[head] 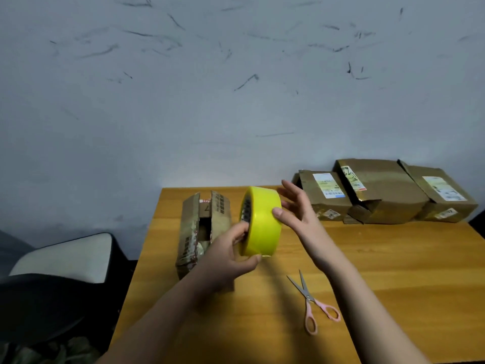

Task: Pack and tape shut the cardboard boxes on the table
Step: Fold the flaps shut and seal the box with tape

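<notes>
A big roll of yellow tape point(262, 222) is held up on edge above the wooden table point(393, 271). My left hand point(231, 256) grips it from below, thumb under the rim and fingers at the core. My right hand point(295, 208) touches the roll's far side, thumb pressed on the tape's outer face and the other fingers spread and straight. Behind the roll lies a cardboard box point(194, 232) with its top flaps ajar and a gap between them.
Pink-handled scissors point(312, 303) lie on the table at the near right, blades partly apart. Three labelled cardboard boxes point(380, 193) stand against the wall at the back right. A chair point(65, 256) with a pale cushion is left of the table.
</notes>
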The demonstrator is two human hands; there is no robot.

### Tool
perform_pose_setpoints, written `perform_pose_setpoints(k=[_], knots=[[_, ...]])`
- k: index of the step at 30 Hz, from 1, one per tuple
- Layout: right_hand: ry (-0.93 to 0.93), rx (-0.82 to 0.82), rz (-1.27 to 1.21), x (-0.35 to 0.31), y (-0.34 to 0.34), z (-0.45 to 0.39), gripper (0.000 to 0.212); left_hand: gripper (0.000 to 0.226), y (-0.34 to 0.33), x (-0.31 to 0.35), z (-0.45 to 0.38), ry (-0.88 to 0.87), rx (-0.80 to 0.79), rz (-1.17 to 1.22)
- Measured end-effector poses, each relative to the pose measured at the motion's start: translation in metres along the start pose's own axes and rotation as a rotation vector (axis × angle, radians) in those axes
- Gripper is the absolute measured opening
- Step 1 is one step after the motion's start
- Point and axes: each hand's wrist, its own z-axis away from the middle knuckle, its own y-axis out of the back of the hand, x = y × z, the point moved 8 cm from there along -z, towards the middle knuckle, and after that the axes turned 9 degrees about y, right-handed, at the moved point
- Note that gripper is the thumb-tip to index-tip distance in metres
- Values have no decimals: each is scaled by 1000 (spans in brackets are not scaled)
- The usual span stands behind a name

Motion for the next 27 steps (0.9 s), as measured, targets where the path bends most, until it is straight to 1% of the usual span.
perform_pose_setpoints(k=[3,5,6,8,9,10,11,13,14,16,18,20,22,24,27], knots=[[15,-136,-57,-19,-13,-4,64,45,14,10,5,-81,47,-132],[44,-157,-63,-29,-21,-4,64,47,19,7,5,-70,44,-177],[57,-157,-70,-32,-27,-4,63,52,19,7,5,-49,22,-171],[89,-160,-84,-36,-41,-3,60,68,19,7,6,18,-33,-22],[108,-164,-87,-38,-49,-3,58,72,21,9,7,40,-48,93],[129,-168,-83,-40,-54,-2,57,70,24,13,9,43,-54,215],[156,-177,-68,-43,-59,-2,57,64,28,17,10,40,-51,325],[233,-191,27,-49,-67,-5,56,52,38,20,13,49,-6,484],[277,-176,92,-52,-69,-6,54,46,44,20,13,53,39,525],[366,-92,201,-58,-69,-8,41,25,56,20,14,42,145,540],[452,9,290,-65,-69,-9,29,18,64,18,14,32,203,514],[503,79,335,-68,-70,-9,23,22,70,16,13,11,244,465],[486,105,301,-66,-72,-12,17,29,76,10,11,-3,281,400],[441,99,269,-63,-74,-17,14,34,83,6,11,-14,330,257],[361,62,232,-59,-76,-24,15,33,94,6,13,-59,408,30]])
